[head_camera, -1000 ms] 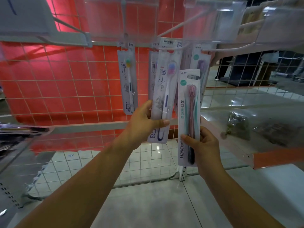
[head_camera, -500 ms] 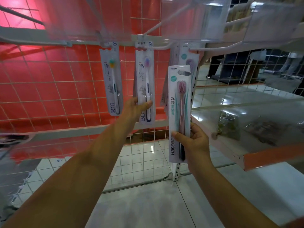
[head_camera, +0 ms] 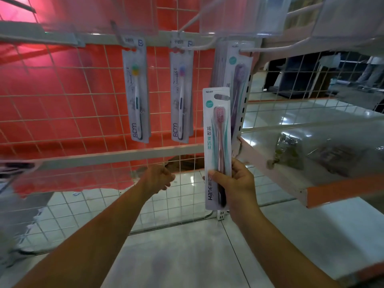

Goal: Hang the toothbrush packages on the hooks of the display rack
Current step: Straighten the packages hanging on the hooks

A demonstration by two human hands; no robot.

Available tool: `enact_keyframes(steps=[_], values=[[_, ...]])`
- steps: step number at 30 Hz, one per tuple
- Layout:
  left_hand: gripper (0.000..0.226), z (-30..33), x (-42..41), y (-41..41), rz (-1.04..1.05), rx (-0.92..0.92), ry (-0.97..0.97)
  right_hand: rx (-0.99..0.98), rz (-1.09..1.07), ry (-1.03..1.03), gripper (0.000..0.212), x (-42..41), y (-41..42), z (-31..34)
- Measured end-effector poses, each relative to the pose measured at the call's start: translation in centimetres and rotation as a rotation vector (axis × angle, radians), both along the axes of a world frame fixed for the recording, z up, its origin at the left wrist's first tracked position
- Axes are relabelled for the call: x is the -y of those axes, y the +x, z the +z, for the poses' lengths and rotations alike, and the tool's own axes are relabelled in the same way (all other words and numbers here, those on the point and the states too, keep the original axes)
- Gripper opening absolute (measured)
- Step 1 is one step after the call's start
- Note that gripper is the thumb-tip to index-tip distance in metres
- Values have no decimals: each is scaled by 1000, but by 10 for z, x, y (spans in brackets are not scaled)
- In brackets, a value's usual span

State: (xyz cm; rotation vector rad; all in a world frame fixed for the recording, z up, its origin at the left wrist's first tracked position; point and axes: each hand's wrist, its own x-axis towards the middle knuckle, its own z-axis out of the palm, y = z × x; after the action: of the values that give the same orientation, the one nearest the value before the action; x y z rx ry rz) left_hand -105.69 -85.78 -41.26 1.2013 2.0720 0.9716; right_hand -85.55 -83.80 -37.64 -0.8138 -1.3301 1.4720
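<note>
Held package (head_camera: 218,150): long, flat, glossy card with a clear blister; pink-headed toothbrush inside; slot hole at the top; print reads "NO.911" and "Hane". Upright, in front of the wire grid, below and just left of the right-hand hook, not on any hook.
Right hand (head_camera: 236,183): grips the lower part of the held package, thumb across the front, fingers curled behind the right edge.
Left hand (head_camera: 159,177): loosely curled, holding nothing, low in front of the wire grid, apart from every package.
Hanging package, purple brush (head_camera: 239,80): same long card shape, front of a small stack on the right-hand hook (head_camera: 270,48); its lower part is hidden behind the held package.
Hanging package, pink-and-blue bristles (head_camera: 181,94): narrow glossy card marked "BDM", on the middle hook.
Hanging package, green-and-yellow bristles (head_camera: 136,94): matching narrow card, on the left hook, well apart from the hands.
Wire grid (head_camera: 83,113): thin white wire in square mesh, with a red backing behind it.
Crossbar (head_camera: 93,159): flat pale metal strip running across the grid below the 2 left packages.
Label holders (head_camera: 239,15): clear plastic flaps at the hook ends, above the packages.
Shelf (head_camera: 332,190): to the right, orange front edge, holding 2 crumpled clear plastic bags; contents unclear.
Floor (head_camera: 187,256): pale glossy tiles.
</note>
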Motion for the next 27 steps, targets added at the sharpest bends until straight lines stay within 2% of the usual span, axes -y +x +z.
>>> enact_keyframes(steps=[2, 4, 11, 14, 23, 27], values=[[16, -8, 4, -4, -51, -326, 7, 1, 15, 3, 30, 4, 0, 3], [18, -7, 13, -4, -105, -545, -5, 9, 27, 15, 28, 9, 0, 4], [21, 29, 50, 14, -154, -844, 119, 28, 19, 51, 29, 40, 0, 3], [22, 46, 73, 25, -135, -909, 176, 18, 20, 77, 28, 59, 3, 3], [27, 89, 163, 46, -96, -864, 284, -49, 83, 141, 27, 125, 8, 21], [26, 121, 200, 54, -11, -909, 442, -106, 161, 227, 24, 156, 12, 43]])
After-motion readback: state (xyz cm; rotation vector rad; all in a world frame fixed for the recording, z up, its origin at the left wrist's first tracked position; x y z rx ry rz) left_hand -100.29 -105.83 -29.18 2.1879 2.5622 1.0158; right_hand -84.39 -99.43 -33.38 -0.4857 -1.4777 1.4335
